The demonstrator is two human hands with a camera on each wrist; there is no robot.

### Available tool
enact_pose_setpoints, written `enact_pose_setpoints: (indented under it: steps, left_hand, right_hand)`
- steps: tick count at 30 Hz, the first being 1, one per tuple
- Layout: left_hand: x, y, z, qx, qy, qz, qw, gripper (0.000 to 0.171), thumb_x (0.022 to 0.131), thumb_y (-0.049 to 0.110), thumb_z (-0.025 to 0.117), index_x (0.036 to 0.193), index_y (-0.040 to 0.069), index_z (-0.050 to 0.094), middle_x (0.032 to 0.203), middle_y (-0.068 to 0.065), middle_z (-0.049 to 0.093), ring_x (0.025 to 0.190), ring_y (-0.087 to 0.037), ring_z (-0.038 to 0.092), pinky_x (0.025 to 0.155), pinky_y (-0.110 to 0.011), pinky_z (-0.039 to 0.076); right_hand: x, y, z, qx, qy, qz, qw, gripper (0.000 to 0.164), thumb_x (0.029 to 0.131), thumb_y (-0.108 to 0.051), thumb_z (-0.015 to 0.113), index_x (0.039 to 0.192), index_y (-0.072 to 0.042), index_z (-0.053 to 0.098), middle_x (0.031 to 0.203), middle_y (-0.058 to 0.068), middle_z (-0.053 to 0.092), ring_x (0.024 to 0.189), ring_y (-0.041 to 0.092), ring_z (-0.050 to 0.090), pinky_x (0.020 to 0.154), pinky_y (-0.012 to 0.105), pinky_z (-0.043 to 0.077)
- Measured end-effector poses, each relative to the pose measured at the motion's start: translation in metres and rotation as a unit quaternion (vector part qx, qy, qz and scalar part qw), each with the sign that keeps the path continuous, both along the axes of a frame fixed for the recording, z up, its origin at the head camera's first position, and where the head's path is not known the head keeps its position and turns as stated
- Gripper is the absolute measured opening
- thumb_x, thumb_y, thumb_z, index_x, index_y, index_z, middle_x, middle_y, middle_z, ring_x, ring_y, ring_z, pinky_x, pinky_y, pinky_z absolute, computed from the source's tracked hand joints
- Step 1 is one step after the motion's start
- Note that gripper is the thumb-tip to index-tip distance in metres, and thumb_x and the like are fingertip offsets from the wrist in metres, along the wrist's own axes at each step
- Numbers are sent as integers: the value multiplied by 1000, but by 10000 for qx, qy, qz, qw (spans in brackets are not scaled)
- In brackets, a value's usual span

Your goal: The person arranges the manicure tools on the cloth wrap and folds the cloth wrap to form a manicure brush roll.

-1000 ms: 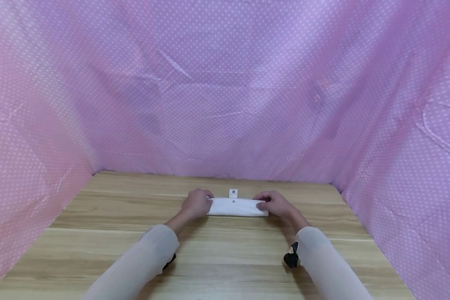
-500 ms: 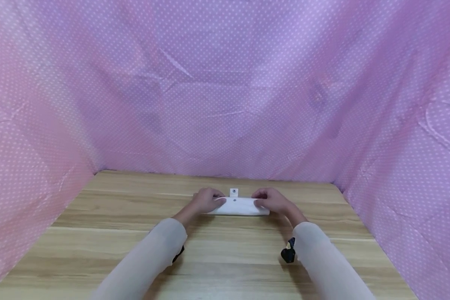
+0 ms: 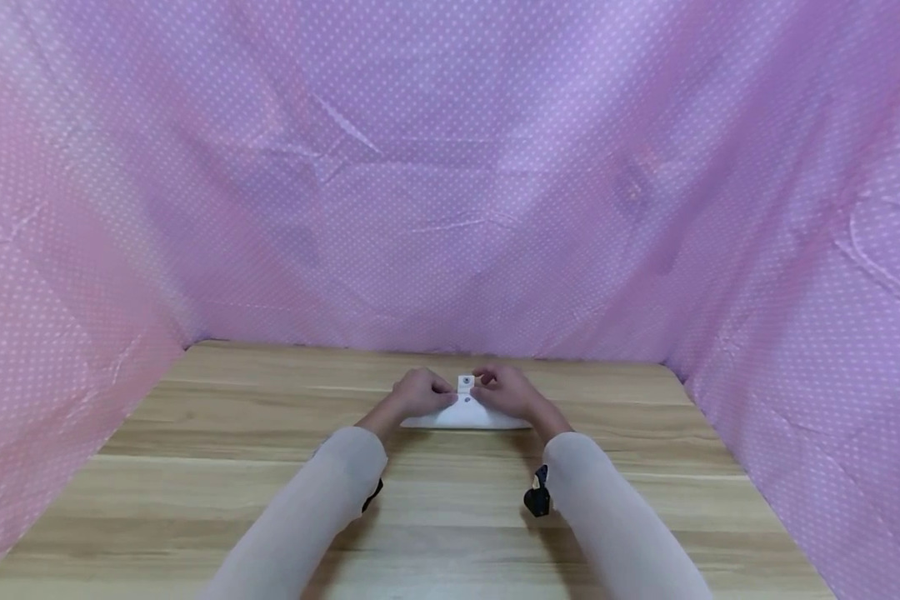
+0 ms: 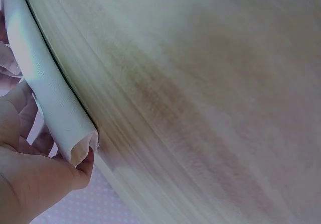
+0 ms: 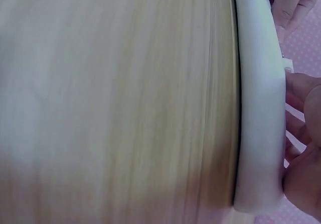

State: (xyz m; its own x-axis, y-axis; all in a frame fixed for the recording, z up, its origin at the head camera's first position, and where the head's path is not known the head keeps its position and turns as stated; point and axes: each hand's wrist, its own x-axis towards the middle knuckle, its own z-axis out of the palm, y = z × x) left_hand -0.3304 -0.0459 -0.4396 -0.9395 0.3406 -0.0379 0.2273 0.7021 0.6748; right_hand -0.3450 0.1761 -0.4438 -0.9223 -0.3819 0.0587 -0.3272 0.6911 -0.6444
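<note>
A white rolled cloth lies crosswise toward the far side of the table. From the middle of its far edge a short white tab with a metal snap sticks out, and a second snap part sits on the roll just below. My left hand holds the roll left of the tab, thumb on top. In the left wrist view its fingers bend round behind the roll, near the hollow end. My right hand grips it right of the tab, thumb close to the tab's base and other fingers behind the roll.
The wood-grain table stretches toward me and out to both sides. Pink dotted curtains hang behind it and on the left and right. A black wrist camera shows beneath the right sleeve.
Both hands have slid inward along the roll, the left one first, then the right from the roll's right end to beside the tab. The roll has stayed nearly in place.
</note>
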Motion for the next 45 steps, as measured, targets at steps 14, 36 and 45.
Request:
enact_pose_setpoints:
  steps: [14, 36, 45]
  left_hand:
    - [-6, 1, -5, 403, 61, 10, 9992, 15, 93, 22, 77, 101, 11, 82, 114, -5, 76, 113, -24, 67, 98, -40, 50]
    - [-13, -1, -10, 485, 36, 81, 9988, 14, 94, 21, 75, 100, 11, 82, 110, -6, 77, 111, -26, 68, 98, -42, 50]
    - [-13, 1, -9, 446, 61, 98, 9989, 14, 94, 21, 74, 99, 11, 83, 109, -5, 77, 109, -24, 68, 97, -41, 51]
  right_hand:
    - [-7, -13, -1, -478, 41, 23, 9988, 18, 94, -6, 68, 111, -3, 73, 98, 6, 72, 93, 18, 65, 87, 37, 53]
    - [8, -5, 12, 22, 646, 1055, 9923, 13, 93, 3, 69, 98, -4, 78, 98, 3, 76, 95, 18, 69, 87, 35, 56]
    - [10, -4, 19, 610, 710, 1277, 9874, 14, 95, -1, 66, 100, -6, 79, 103, 4, 75, 101, 20, 68, 89, 38, 55]
